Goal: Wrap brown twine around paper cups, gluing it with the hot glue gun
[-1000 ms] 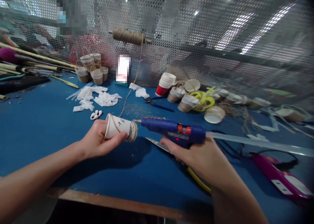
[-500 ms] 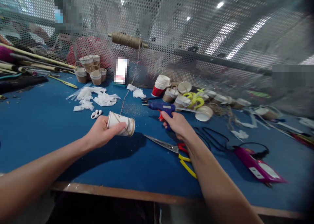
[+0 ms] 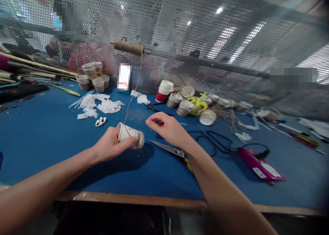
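Note:
My left hand (image 3: 109,144) is closed around a white paper cup (image 3: 125,132) tilted on its side, its base toward the right. Twine is wound about the base end, and a strand of twine (image 3: 130,103) runs from the cup up to a spool (image 3: 128,47). My right hand (image 3: 167,128) hovers to the right of the cup, apart from it, fingers bent and nothing seen in them. Behind that hand lies a blue glue gun with a red trigger (image 3: 160,124), mostly hidden. Scissors (image 3: 168,148) lie below, their handles partly covered by my right forearm.
White scraps (image 3: 110,106) and a small white clip-like piece (image 3: 100,121) lie left. Twine-wrapped cups (image 3: 99,82) stand at the back left; stacked cups (image 3: 164,89) and more wrapped ones stand right. A magenta power strip (image 3: 260,166) with black cable lies right.
My right hand has let go of the glue gun, which now lies on the table, and has moved left toward the cup. The cup in my left hand has shifted slightly right and down.

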Demonstrator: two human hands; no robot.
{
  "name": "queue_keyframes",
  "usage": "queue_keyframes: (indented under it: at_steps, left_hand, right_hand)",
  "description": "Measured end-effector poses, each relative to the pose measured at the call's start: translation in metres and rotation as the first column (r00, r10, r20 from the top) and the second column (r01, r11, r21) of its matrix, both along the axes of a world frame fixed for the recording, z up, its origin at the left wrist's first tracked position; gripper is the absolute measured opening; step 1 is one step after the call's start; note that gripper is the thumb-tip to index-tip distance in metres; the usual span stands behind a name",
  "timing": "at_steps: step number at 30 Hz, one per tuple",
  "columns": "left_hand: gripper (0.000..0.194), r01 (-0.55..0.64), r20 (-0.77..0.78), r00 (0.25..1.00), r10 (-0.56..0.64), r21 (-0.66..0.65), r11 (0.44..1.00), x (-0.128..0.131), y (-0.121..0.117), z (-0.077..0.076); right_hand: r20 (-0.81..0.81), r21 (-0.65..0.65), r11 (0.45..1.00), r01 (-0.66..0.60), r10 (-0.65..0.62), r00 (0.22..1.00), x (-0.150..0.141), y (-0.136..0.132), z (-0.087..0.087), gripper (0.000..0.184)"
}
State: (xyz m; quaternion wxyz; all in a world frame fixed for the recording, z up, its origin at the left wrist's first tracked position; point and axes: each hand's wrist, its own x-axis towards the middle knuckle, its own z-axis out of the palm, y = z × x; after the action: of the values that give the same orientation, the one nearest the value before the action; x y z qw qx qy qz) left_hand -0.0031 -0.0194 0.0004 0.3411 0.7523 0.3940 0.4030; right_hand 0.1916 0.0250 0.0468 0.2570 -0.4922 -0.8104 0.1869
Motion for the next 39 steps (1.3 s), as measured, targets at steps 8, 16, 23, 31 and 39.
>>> queue_keyframes:
  at_steps: [8, 16, 23, 31, 39]
  left_hand:
    - [0.03, 0.03, -0.241, 0.97, 0.016, 0.183, 0.983, 0.005, -0.002, 0.001]
    - [0.023, 0.087, 0.058, 0.995, -0.08, -0.144, 0.986, 0.0, -0.001, 0.008]
    - [0.019, 0.156, 0.45, 0.886, 0.109, -0.513, 0.844, -0.001, 0.006, 0.006]
    - [0.016, 0.163, 0.45, 0.88, 0.151, -0.586, 0.794, 0.0, 0.002, 0.009]
    - [0.015, 0.127, 0.415, 0.887, 0.203, -0.642, 0.756, 0.002, 0.004, 0.01]
  right_hand:
    - [0.034, -0.1, 0.966, -0.239, 0.244, 0.969, -0.039, -0.034, 0.012, 0.005]
    - [-0.291, -0.169, 0.976, -0.137, 0.083, 0.953, -0.027, -0.032, 0.009, 0.005]
    - [-0.63, -0.153, 0.982, -0.109, -0.012, 0.776, -0.017, -0.02, 0.001, 0.012]
    - [-0.581, -0.103, 0.992, -0.077, 0.003, 0.814, -0.018, -0.019, -0.003, 0.012]
    - [-0.574, -0.001, 0.999, -0.032, 0.026, 0.818, -0.018, -0.031, 0.002, 0.009]
